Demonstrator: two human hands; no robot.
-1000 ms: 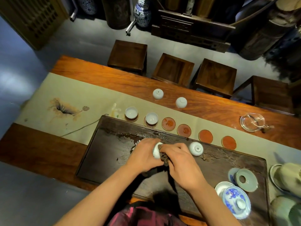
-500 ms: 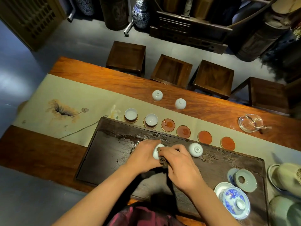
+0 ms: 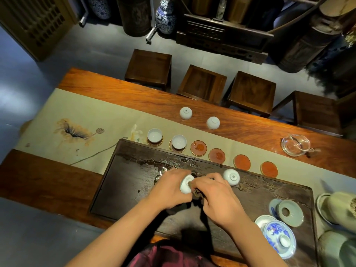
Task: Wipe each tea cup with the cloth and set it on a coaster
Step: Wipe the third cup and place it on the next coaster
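The left hand point(image 3: 169, 186) grips a small white porcelain tea cup point(image 3: 186, 183) over the dark carved wooden tea tray point(image 3: 127, 182). The right hand point(image 3: 215, 197) pinches a dark crumpled cloth point(image 3: 196, 192) against the cup. Four round red coasters point(image 3: 242, 162) sit bare.

White tea cups point(image 3: 231, 176), orange-red coasters point(image 3: 242, 161), beige table runner point(image 3: 57, 112) with lotus print, blue-and-white floral gaiwan lid point(image 3: 277, 237), dark tea tray point(image 3: 125, 180).

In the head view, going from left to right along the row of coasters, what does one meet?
Cup on coaster → cup on coaster → bare coaster → bare coaster → bare coaster → bare coaster.
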